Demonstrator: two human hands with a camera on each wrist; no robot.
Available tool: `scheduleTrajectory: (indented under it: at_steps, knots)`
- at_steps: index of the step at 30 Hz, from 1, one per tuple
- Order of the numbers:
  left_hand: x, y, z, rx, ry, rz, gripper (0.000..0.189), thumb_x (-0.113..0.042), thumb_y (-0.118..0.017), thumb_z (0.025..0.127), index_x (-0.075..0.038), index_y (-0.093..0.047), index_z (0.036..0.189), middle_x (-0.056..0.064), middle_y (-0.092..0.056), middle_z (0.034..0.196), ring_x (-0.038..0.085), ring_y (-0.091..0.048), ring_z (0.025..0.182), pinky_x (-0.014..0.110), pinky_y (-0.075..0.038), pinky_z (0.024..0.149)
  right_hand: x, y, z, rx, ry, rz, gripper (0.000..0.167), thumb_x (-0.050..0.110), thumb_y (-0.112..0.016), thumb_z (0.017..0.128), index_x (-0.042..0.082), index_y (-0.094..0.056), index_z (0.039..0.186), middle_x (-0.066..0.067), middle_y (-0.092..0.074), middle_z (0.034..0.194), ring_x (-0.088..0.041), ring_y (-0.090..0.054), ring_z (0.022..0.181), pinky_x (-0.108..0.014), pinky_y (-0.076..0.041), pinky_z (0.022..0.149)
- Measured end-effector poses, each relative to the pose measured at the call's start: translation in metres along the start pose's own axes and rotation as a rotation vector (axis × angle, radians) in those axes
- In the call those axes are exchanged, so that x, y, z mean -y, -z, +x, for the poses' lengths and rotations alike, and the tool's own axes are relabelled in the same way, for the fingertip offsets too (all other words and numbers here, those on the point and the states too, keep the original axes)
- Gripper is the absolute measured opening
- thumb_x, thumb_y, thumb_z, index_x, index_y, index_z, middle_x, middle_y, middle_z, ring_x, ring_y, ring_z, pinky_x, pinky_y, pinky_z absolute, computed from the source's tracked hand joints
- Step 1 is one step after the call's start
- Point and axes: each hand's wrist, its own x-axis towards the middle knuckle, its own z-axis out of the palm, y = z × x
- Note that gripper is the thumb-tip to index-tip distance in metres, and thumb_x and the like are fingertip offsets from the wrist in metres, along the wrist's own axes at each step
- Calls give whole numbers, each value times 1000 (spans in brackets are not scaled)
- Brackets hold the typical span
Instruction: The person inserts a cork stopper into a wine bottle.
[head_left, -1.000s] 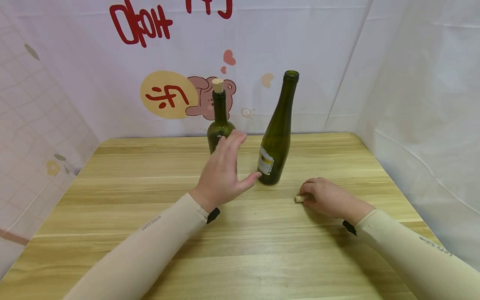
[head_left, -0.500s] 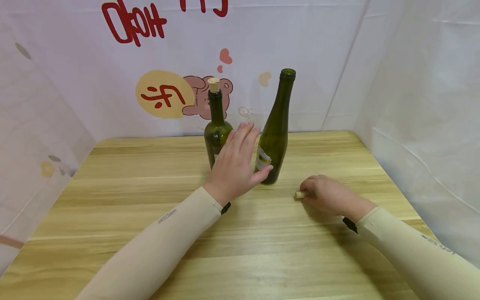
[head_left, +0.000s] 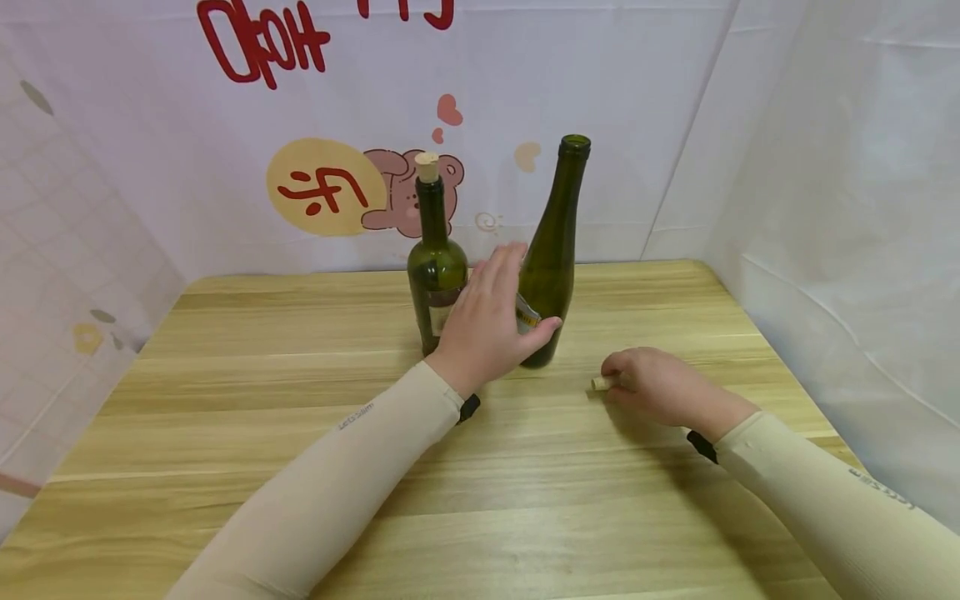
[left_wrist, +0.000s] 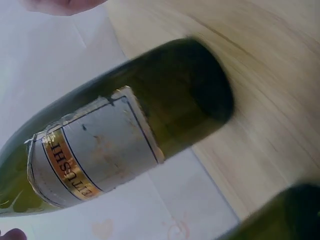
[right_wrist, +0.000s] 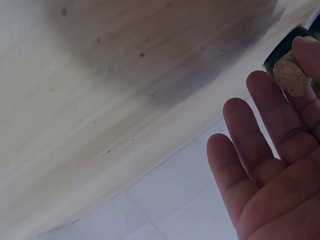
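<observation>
My left hand (head_left: 487,321) is spread in front of the taller green bottle (head_left: 551,250), thumb apart from the straight fingers. That bottle stands upright with an uncovered mouth; in the left wrist view its torn paper label (left_wrist: 100,150) lies between thumb and fingers. My right hand (head_left: 663,387) pinches a cork (head_left: 603,383) between thumb and forefinger, low over the table. One end of the cork (right_wrist: 291,76) shows in the right wrist view, the other fingers extended. Left of the taller bottle stands a dark green bottle (head_left: 437,267) with a pale cork stopper (head_left: 427,167) in its mouth.
The wooden table (head_left: 247,375) runs back to a white printed cloth (head_left: 637,75) hung behind it. More white cloth hangs at the right side (head_left: 847,208) and left side of the table.
My left hand has moved right and slightly away from me, from before the corked bottle to the taller bottle. The right hand, pinching the cork, has lifted slightly.
</observation>
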Motion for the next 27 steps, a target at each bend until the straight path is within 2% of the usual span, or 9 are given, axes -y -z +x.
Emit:
scheduleTrajectory:
  at_steps: [4,10,13,21,27]
  knots:
    - [-3,0,5,52,98,-127,96,-50,-72,97,-5,-22,165,12,-36,167,25,-40,153,42,-36,126,2,4,0,9,-18,7,17,6,-79,90,10,-74,105,0,-76,100,-21,-71,94,-47,-59,88]
    - [-6,0,13,121,236,-300,99,-55,-70,97,-17,-14,169,6,-32,170,25,-50,146,47,-52,111,3,8,-1,6,-41,11,15,7,-78,91,10,-73,105,-1,-77,100,-22,-72,92,-47,-59,86]
    - [-6,-2,17,139,277,-365,98,-55,-70,97,-22,-13,169,4,-34,169,25,-52,144,48,-51,111,3,9,-1,5,-45,13,15,6,-78,91,10,-73,105,0,-77,100,-22,-73,93,-47,-59,86]
    - [1,-11,28,153,329,-485,90,-55,-70,97,-26,-21,166,1,-41,162,21,-49,144,48,-43,120,2,9,-2,-30,-31,32,14,2,-77,90,6,-74,103,-1,-76,98,-21,-73,94,-46,-60,87]
    - [2,-17,37,131,309,-529,84,-58,-71,95,-26,-30,162,-2,-52,144,16,-58,123,45,-49,108,1,10,-2,-61,-26,15,13,2,-76,90,6,-73,102,1,-73,95,-16,-70,90,-43,-60,84]
